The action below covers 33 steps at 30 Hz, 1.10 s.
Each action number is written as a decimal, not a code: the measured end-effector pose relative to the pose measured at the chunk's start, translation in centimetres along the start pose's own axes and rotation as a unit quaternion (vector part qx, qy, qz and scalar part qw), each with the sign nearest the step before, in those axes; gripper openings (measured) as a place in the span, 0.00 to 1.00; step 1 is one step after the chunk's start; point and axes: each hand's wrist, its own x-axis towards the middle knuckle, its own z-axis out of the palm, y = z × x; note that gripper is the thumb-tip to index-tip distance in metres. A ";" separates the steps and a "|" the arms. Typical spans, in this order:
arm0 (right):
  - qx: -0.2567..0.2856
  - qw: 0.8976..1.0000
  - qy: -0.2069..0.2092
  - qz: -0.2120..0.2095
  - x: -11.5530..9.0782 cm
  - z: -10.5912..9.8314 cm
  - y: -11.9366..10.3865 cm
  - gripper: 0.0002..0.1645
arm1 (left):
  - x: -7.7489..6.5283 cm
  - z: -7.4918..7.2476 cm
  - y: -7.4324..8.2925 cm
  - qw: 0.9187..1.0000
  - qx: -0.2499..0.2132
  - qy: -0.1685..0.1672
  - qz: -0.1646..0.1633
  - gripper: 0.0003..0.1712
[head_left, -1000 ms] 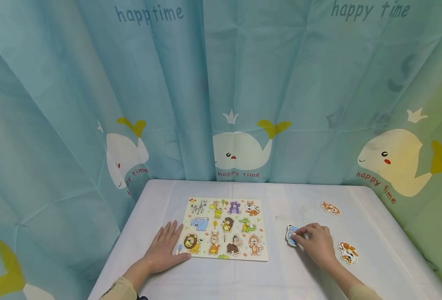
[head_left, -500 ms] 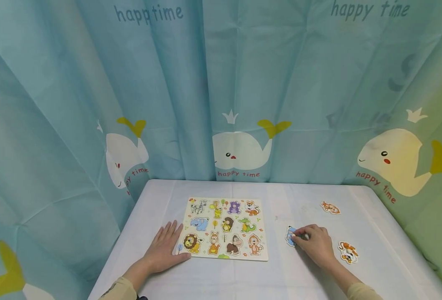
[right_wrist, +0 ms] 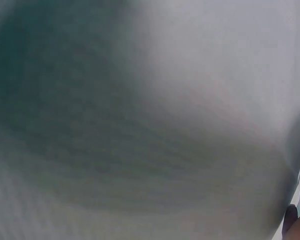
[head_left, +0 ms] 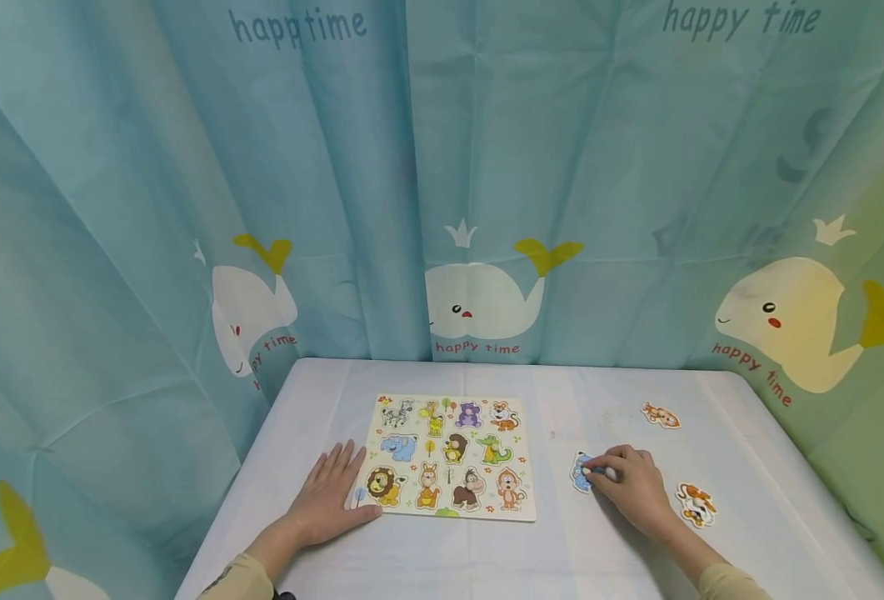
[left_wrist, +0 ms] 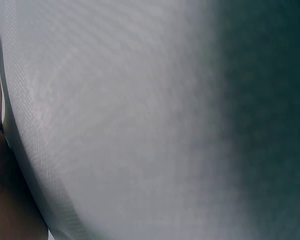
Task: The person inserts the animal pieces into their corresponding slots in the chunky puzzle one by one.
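Observation:
In the head view, a puzzle board (head_left: 442, 518) with several cartoon animals lies flat on the white table. My left hand (head_left: 327, 497) rests spread at its left edge, the fingertips on the border and the thumb along the lower corner. To the right of the board is a blue animal puzzle piece (head_left: 580, 473), partly covered by my right fingers. The thumb and index finger of my right hand (head_left: 632, 483) pinch this piece at its right side. Only slivers of the hands show at the edges of both wrist views.
An orange animal piece (head_left: 661, 415) lies farther back on the right. Close to my right wrist lies an orange-and-white animal piece (head_left: 697, 506). A blue curtain (head_left: 367, 167) with whale prints hangs behind the table (head_left: 479, 558) and along its sides.
The blue puzzle piece, tilted up a second ago, now lies flatter in nearly the same place. My right hand has shifted only slightly; the left hand stays put.

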 end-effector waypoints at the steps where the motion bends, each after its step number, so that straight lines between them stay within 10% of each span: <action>1: 0.002 1.000 -0.002 0.003 0.0 0.0 -0.1 0.05 | 0.0 0.0 0.0 1.000 -0.001 0.002 0.001 0.63; 33: 0.017 0.998 0.006 0.066 -0.1 0.7 -0.6 0.07 | -0.2 -0.2 0.1 1.000 0.006 0.008 0.012 0.62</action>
